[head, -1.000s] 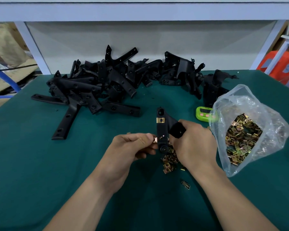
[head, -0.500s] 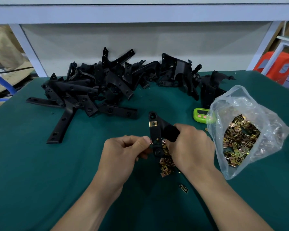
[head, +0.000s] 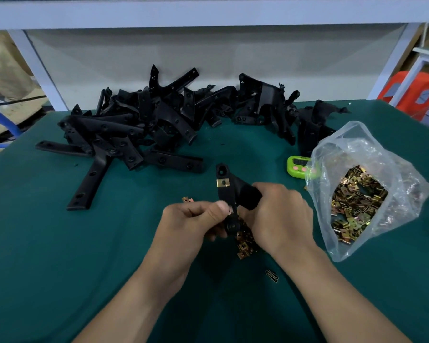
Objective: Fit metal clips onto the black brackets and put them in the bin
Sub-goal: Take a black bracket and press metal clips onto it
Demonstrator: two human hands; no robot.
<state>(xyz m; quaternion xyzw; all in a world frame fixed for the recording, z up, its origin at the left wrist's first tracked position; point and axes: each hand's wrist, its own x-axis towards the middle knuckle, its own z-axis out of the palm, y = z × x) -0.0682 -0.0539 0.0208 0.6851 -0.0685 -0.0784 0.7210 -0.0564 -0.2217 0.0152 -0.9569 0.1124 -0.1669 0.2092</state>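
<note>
Thumb and forefinger of the left hand (head: 191, 219) pinch a small brass-coloured metal clip (head: 230, 211) against the side of the forked black plastic bracket (head: 227, 196). The right hand (head: 278, 216) grips its thick branch with curled fingers, above the green table (head: 60, 243). A second clip (head: 223, 182) sits near its top.

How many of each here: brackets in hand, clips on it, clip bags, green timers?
Held bracket: 1
Seated clip: 1
Pinched clip, under left hand, mostly hidden: 1
Clip bag: 1
Green timer: 1
Total: 5
Bracket pile and loose clips: too many to count.
</note>
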